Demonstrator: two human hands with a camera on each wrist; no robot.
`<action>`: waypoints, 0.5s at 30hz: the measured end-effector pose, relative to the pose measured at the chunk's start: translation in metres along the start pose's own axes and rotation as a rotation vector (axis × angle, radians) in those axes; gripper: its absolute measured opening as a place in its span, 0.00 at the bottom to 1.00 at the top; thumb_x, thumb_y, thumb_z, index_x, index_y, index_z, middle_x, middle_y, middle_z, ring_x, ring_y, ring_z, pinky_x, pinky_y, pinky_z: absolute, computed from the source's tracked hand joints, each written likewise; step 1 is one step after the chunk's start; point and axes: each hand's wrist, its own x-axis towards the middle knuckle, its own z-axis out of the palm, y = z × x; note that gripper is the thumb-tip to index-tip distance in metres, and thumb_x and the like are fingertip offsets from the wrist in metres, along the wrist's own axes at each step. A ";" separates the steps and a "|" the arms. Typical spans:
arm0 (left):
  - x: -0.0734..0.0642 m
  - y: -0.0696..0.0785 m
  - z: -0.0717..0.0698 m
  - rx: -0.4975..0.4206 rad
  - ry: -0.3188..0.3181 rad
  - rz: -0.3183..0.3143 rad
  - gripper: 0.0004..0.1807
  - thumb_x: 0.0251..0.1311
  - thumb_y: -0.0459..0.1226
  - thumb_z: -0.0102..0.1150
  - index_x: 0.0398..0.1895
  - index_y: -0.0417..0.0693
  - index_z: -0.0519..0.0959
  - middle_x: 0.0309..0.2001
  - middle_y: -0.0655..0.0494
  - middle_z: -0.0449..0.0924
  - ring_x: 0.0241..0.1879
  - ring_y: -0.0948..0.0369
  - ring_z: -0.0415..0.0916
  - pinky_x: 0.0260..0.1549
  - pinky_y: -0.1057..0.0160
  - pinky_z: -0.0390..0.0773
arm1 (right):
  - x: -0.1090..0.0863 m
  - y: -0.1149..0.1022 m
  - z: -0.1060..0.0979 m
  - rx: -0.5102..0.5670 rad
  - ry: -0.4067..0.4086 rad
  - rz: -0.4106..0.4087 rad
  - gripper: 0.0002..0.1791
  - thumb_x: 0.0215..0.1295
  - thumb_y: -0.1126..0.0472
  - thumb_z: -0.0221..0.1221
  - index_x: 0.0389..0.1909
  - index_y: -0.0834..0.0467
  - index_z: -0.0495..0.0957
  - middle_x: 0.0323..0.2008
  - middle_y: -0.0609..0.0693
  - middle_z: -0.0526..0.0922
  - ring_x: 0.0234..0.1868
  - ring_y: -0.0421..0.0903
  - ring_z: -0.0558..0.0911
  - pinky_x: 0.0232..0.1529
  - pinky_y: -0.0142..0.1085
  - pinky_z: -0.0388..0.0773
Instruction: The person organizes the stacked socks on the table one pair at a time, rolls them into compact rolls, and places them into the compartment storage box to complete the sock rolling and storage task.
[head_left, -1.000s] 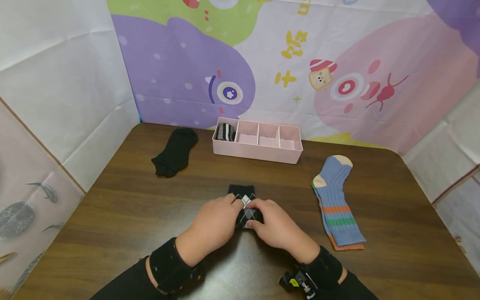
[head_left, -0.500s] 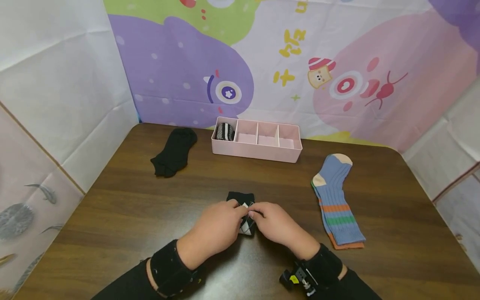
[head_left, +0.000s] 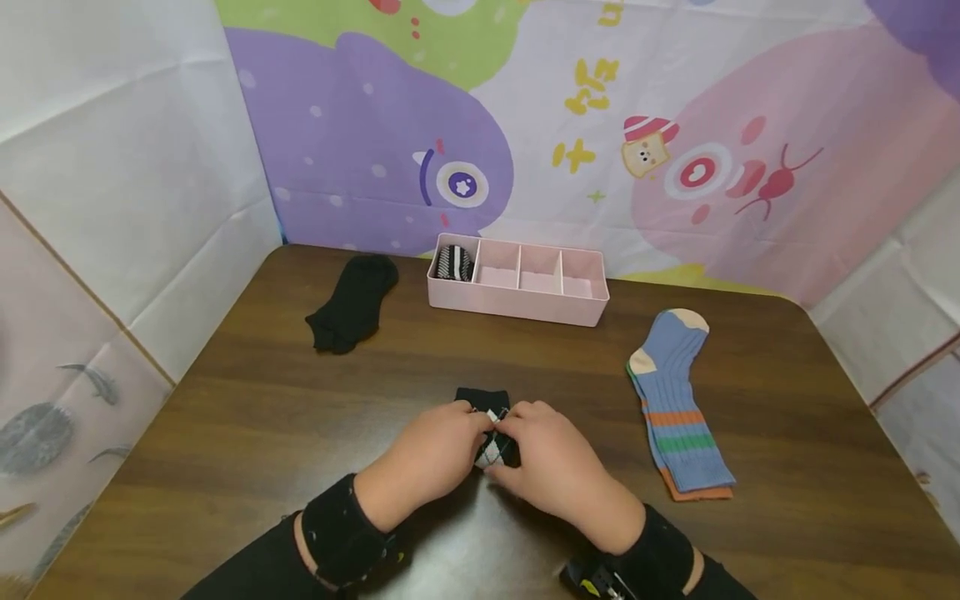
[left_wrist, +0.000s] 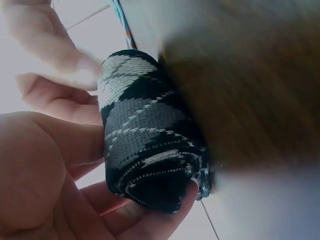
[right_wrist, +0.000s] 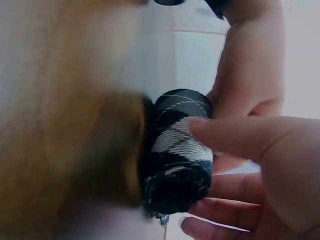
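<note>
An argyle sock bundle (head_left: 491,452) in black, grey and white lies at the middle of the table, mostly rolled up. Its flat black end (head_left: 482,395) sticks out beyond the fingers, away from the person. From the left side, my left hand (head_left: 427,450) grips the roll, fingertips curled round its end in the left wrist view. My right hand (head_left: 558,462) holds the other side, and its thumb (right_wrist: 215,132) presses along the roll in the right wrist view. The coiled layers show at the roll's end (left_wrist: 155,180). The hands cover part of the bundle in the head view.
A pink four-section box (head_left: 517,307) stands at the back, a striped rolled sock (head_left: 454,262) in its leftmost section. Black socks (head_left: 352,304) lie at the back left. Blue socks with orange and green stripes (head_left: 678,417) lie flat at the right. A printed cloth (head_left: 570,100) hangs behind.
The argyle bundle is rolled further, and its flat black end is shorter and nearer the person. My right hand has shifted its fingers and thumb along the roll.
</note>
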 end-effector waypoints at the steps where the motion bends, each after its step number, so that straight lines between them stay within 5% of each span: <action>1: 0.000 0.000 -0.001 -0.008 -0.003 -0.006 0.10 0.68 0.40 0.57 0.48 0.50 0.82 0.34 0.55 0.78 0.32 0.59 0.77 0.32 0.59 0.80 | -0.001 -0.001 0.000 -0.041 -0.006 -0.010 0.26 0.55 0.43 0.68 0.49 0.55 0.83 0.42 0.47 0.79 0.43 0.45 0.75 0.45 0.42 0.77; 8: -0.005 0.005 -0.006 0.079 -0.018 -0.001 0.19 0.63 0.49 0.61 0.51 0.48 0.81 0.41 0.52 0.77 0.38 0.56 0.76 0.39 0.57 0.80 | -0.003 -0.002 0.000 -0.158 -0.010 -0.016 0.24 0.58 0.43 0.65 0.48 0.56 0.83 0.40 0.48 0.79 0.40 0.46 0.76 0.42 0.43 0.77; 15: -0.012 0.012 -0.009 0.158 -0.037 0.016 0.24 0.59 0.50 0.65 0.54 0.46 0.79 0.43 0.50 0.76 0.42 0.55 0.75 0.40 0.58 0.80 | -0.002 -0.003 -0.004 -0.112 -0.089 -0.005 0.18 0.65 0.46 0.60 0.43 0.56 0.83 0.32 0.45 0.75 0.33 0.43 0.72 0.35 0.39 0.73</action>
